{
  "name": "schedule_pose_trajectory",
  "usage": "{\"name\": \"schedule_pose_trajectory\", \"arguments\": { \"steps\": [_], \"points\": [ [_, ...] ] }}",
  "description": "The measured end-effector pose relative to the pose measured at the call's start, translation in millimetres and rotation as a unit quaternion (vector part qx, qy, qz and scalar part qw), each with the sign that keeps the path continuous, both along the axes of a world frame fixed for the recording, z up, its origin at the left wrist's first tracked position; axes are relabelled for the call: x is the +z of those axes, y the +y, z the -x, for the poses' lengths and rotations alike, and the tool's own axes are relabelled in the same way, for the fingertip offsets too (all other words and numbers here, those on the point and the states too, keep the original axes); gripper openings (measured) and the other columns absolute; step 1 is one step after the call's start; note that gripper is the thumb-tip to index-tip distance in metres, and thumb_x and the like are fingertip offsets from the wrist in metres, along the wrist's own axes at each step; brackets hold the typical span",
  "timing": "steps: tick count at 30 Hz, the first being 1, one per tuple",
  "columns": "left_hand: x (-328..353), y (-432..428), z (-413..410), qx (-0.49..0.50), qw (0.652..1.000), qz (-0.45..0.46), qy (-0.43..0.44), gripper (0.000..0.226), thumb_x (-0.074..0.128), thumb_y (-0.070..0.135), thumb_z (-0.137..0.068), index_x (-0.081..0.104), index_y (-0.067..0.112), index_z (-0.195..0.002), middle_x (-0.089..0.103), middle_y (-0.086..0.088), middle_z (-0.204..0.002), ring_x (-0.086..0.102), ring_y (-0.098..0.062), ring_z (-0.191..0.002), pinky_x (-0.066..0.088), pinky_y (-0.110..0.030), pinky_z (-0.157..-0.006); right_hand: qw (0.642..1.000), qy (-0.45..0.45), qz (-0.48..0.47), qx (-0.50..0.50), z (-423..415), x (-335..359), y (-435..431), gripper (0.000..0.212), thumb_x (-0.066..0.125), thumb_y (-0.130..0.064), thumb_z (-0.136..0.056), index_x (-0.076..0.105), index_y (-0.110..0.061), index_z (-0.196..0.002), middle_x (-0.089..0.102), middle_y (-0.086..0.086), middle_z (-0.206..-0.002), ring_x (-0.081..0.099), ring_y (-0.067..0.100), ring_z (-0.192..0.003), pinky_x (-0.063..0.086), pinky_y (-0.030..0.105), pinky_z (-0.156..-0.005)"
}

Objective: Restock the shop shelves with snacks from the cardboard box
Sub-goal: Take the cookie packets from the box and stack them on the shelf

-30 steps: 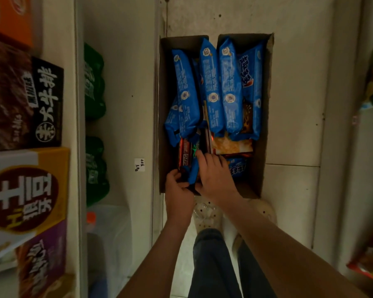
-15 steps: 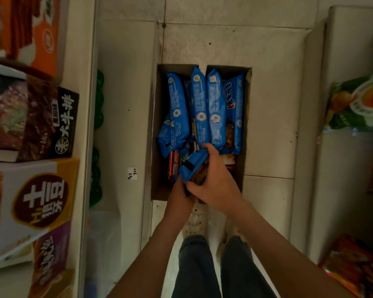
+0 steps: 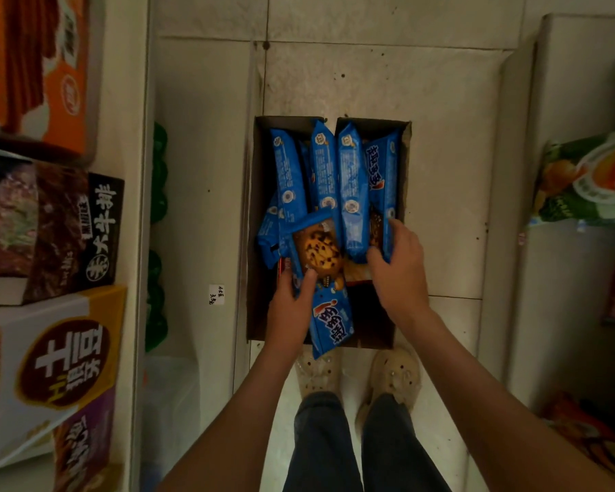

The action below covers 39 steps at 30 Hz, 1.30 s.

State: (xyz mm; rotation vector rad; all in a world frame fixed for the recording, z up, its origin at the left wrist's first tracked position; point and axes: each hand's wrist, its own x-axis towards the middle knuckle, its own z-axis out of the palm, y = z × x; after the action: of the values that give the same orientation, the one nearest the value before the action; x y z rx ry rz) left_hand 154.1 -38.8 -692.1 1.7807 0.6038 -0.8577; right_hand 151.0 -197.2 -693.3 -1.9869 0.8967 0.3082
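Note:
An open cardboard box [image 3: 254, 214] stands on the tiled floor between two shelf units. Several long blue cookie packs [image 3: 350, 186] lie inside it. My left hand [image 3: 290, 307] grips one blue cookie pack [image 3: 320, 275], picture side up, lifted over the box's near half. My right hand [image 3: 400, 264] curls round the near end of the rightmost blue pack [image 3: 384, 179], which still lies in the box. An orange pack [image 3: 357, 273] and a red one [image 3: 284, 268] peek out beneath the blue ones.
The left shelf unit [image 3: 128, 143] holds large snack cartons [image 3: 47, 371] and, lower down, green bags [image 3: 158, 172]. The right shelf [image 3: 561, 264] carries a green and orange bag [image 3: 590, 182]. My feet in pale shoes [image 3: 395, 374] stand just behind the box.
My left hand has taken over the lifted blue pack and turned it picture side up. My right hand has let it go and moved right onto another blue pack.

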Motion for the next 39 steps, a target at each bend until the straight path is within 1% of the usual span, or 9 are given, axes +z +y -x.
{"name": "schedule_pose_trajectory", "arguments": {
  "steps": [4,8,13,20,23,26,30,35,39],
  "points": [
    [-7,5,-10,0.062,0.998,-0.014,0.028,0.037,0.049,0.048,-0.093,0.056,0.019,-0.116,0.068,-0.004,-0.105,0.067,-0.02,-0.095,0.054,-0.045,-0.089,0.993,0.092,0.069,-0.002,-11,-12,-5,0.051,0.049,-0.007,-0.085,0.039,-0.001,-0.135,0.047,0.02,-0.125,0.042,0.033,-0.117,0.039,0.042,-0.1],
    [-14,6,-17,0.078,0.996,-0.012,0.044,0.039,0.05,0.055,-0.09,0.058,0.022,-0.11,0.07,-0.002,-0.102,0.068,-0.019,-0.092,0.055,-0.041,-0.086,0.987,0.139,0.076,-0.01,-24,-25,0,0.045,0.048,-0.007,-0.086,0.039,0.003,-0.129,0.039,0.021,-0.126,0.042,0.036,-0.115,0.04,0.042,-0.096],
    [-17,5,-21,0.105,0.991,0.003,0.081,0.03,0.048,0.049,-0.093,0.061,0.024,-0.099,0.071,-0.001,-0.093,0.069,-0.016,-0.082,0.054,-0.03,-0.072,0.975,0.167,0.142,0.026,-27,-33,2,0.044,0.045,-0.007,-0.089,0.037,0.003,-0.131,0.037,0.019,-0.129,0.036,0.033,-0.119,0.038,0.041,-0.096],
    [-23,0,-28,0.135,0.985,-0.038,0.097,0.039,0.047,0.059,-0.09,0.064,0.024,-0.089,0.073,-0.01,-0.093,0.07,-0.028,-0.085,0.055,-0.049,-0.085,0.988,0.15,0.033,-0.029,-26,-38,1,0.04,0.043,-0.018,-0.099,0.041,0.003,-0.133,0.044,0.022,-0.129,0.046,0.037,-0.118,0.04,0.039,-0.095],
    [-21,-2,-29,0.138,0.986,-0.039,0.085,0.04,0.048,0.058,-0.09,0.064,0.021,-0.093,0.073,-0.01,-0.092,0.07,-0.028,-0.083,0.055,-0.048,-0.085,0.984,0.163,-0.007,-0.071,-26,-39,-4,0.039,0.049,-0.014,-0.096,0.042,0.002,-0.131,0.049,0.021,-0.129,0.052,0.035,-0.114,0.046,0.041,-0.094],
    [-19,-6,-31,0.129,0.989,-0.033,0.065,0.043,0.048,0.057,-0.09,0.064,0.018,-0.097,0.073,-0.01,-0.093,0.07,-0.027,-0.084,0.055,-0.047,-0.085,0.979,0.196,-0.017,-0.062,-34,-40,-7,0.041,0.048,-0.014,-0.096,0.04,0.003,-0.132,0.047,0.021,-0.131,0.051,0.035,-0.117,0.045,0.039,-0.094],
    [-19,-10,-30,0.103,0.992,-0.051,0.043,0.053,0.046,0.06,-0.089,0.061,0.015,-0.111,0.071,-0.009,-0.096,0.07,-0.025,-0.084,0.056,-0.044,-0.083,0.975,0.221,0.015,-0.035,-40,-43,-7,0.039,0.046,-0.019,-0.097,0.04,0.005,-0.128,0.047,0.022,-0.132,0.05,0.037,-0.118,0.044,0.041,-0.091],
    [-20,-17,-26,0.092,0.993,-0.066,0.03,0.044,0.043,0.056,-0.093,0.058,0.018,-0.111,0.069,-0.006,-0.097,0.069,-0.02,-0.084,0.055,-0.035,-0.078,0.976,0.207,0.044,-0.047,-37,-46,-6,0.042,0.051,-0.027,-0.095,0.045,0.003,-0.124,0.051,0.019,-0.127,0.053,0.034,-0.113,0.046,0.039,-0.084],
    [-18,-24,-22,0.075,0.993,-0.085,0.015,0.045,0.042,0.058,-0.092,0.058,0.02,-0.109,0.069,-0.005,-0.099,0.068,-0.02,-0.087,0.055,-0.038,-0.082,0.974,0.213,0.066,-0.032,-36,-46,-4,0.045,0.054,-0.031,-0.092,0.045,0.0,-0.124,0.05,0.017,-0.126,0.052,0.033,-0.114,0.045,0.04,-0.085]
  ]
}}
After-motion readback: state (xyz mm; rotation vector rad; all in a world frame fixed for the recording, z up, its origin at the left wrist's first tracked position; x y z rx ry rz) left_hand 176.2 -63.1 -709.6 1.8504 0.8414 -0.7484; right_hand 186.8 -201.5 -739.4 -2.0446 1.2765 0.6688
